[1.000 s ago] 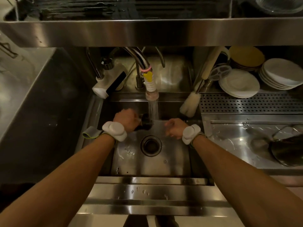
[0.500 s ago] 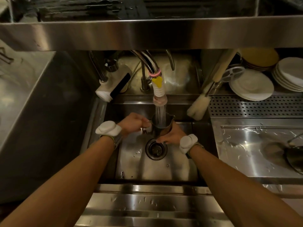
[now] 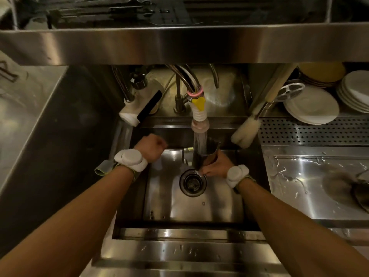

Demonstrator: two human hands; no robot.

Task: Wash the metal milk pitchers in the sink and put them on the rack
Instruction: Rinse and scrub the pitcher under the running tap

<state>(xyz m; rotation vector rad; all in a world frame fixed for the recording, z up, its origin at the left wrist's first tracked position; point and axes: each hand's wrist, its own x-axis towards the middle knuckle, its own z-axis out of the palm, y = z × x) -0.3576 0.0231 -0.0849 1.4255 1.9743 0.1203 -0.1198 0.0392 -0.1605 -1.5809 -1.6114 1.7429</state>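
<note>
A small metal milk pitcher [image 3: 206, 154] stands upright under the running tap [image 3: 199, 116] in the steel sink [image 3: 199, 208]. Water streams straight into its mouth. My right hand [image 3: 216, 166] grips the pitcher low on its right side, just above the drain [image 3: 192, 182]. My left hand [image 3: 151, 147] is to the left of the pitcher, apart from it, curled into a loose fist with nothing visible in it. A steel rack shelf [image 3: 179, 43] runs overhead across the top of the view.
A white brush [image 3: 246, 133] leans at the sink's back right corner. Stacked white plates [image 3: 311, 105] sit on the perforated shelf [image 3: 311, 131] at the right. A wet drainboard [image 3: 311, 176] holds a dark metal vessel [image 3: 361, 193] at the far right. A white dispenser [image 3: 137, 108] hangs back left.
My left hand has let go of the pitcher and drawn back to the left. My right hand alone now holds it under the water stream.
</note>
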